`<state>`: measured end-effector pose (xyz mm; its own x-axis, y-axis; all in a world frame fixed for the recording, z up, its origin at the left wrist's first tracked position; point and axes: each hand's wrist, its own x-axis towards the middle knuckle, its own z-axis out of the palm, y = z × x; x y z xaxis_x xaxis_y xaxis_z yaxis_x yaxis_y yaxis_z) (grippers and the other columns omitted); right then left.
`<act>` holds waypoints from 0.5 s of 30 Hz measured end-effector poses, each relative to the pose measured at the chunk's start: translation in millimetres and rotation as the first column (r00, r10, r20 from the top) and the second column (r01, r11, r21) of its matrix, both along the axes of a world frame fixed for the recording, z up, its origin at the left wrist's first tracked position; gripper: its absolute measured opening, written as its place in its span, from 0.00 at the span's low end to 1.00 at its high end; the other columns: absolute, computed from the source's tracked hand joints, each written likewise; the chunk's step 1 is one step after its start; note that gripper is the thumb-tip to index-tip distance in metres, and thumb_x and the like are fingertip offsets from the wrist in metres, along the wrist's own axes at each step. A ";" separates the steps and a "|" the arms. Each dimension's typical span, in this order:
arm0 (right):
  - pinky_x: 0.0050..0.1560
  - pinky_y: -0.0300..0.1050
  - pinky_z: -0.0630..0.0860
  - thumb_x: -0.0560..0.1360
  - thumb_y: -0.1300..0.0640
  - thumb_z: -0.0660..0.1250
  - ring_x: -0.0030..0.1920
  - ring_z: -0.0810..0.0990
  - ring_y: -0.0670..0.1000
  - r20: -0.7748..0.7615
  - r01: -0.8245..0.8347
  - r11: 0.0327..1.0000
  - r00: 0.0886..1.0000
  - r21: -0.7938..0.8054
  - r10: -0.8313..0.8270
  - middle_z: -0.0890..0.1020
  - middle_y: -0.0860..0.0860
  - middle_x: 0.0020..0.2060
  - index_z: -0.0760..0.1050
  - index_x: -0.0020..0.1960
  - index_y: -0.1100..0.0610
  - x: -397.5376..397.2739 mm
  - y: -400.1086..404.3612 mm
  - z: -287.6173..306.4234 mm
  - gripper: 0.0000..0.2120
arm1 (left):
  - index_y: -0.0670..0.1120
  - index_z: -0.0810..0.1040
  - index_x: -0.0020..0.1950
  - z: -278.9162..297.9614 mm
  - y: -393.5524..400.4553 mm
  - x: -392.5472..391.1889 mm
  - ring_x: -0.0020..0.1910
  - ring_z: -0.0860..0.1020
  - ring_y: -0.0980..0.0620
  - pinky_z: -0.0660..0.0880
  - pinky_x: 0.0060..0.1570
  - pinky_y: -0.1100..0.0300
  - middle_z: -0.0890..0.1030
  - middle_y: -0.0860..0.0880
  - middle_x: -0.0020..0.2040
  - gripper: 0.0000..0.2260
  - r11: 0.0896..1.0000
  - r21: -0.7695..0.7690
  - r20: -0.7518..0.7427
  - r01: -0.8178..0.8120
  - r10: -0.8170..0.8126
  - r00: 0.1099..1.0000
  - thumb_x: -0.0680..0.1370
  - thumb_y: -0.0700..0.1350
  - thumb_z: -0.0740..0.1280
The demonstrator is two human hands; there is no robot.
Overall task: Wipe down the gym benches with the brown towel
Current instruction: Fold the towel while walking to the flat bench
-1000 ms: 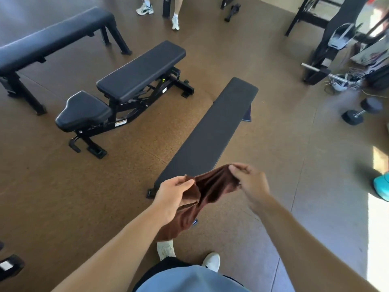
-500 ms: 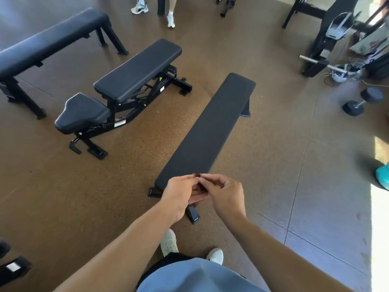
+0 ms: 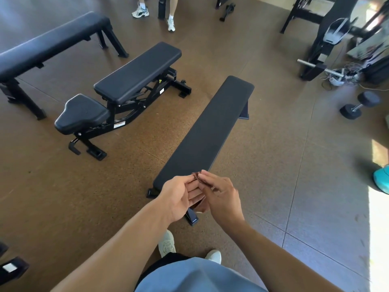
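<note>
My left hand (image 3: 179, 197) and my right hand (image 3: 223, 197) meet in front of me, above the near end of a flat black bench (image 3: 206, 133). Together they pinch the brown towel (image 3: 198, 177), folded small; only its top corner and a strip below the fingers show. An adjustable black bench (image 3: 136, 72) with a separate seat pad stands to the left. A longer flat bench (image 3: 48, 45) runs along the far left.
Brown rubber floor all around. A dumbbell (image 3: 360, 105) lies at right, with a rack and a barbell end (image 3: 315, 64) behind it. A person's legs (image 3: 171, 15) stand at the top. A teal object (image 3: 382, 179) sits at the right edge. My feet (image 3: 167, 242) are near the bench's foot.
The towel hung spread between my hands a second ago; my hands have come together and folded it small, so that most of it is hidden between them.
</note>
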<state>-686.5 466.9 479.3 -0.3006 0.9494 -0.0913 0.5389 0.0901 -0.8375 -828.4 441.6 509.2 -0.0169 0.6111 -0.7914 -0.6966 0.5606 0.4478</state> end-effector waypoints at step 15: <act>0.52 0.40 0.77 0.84 0.59 0.66 0.49 0.83 0.44 -0.194 -0.152 0.983 0.972 -0.104 0.129 0.86 0.41 0.45 0.82 0.48 0.40 20.9 16.9 54.7 0.15 | 0.54 0.80 0.47 -56.0 -26.4 -23.5 0.47 0.79 0.61 0.74 0.51 0.61 0.83 0.59 0.44 0.07 0.737 -0.004 -0.878 0.676 -0.326 0.351 0.74 0.45 0.75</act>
<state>-665.5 483.7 533.9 -0.4523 0.8824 -0.1295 0.3620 0.0490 -0.9309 -851.9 415.2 453.1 -0.1054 0.9244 -0.3666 0.4247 0.3752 0.8239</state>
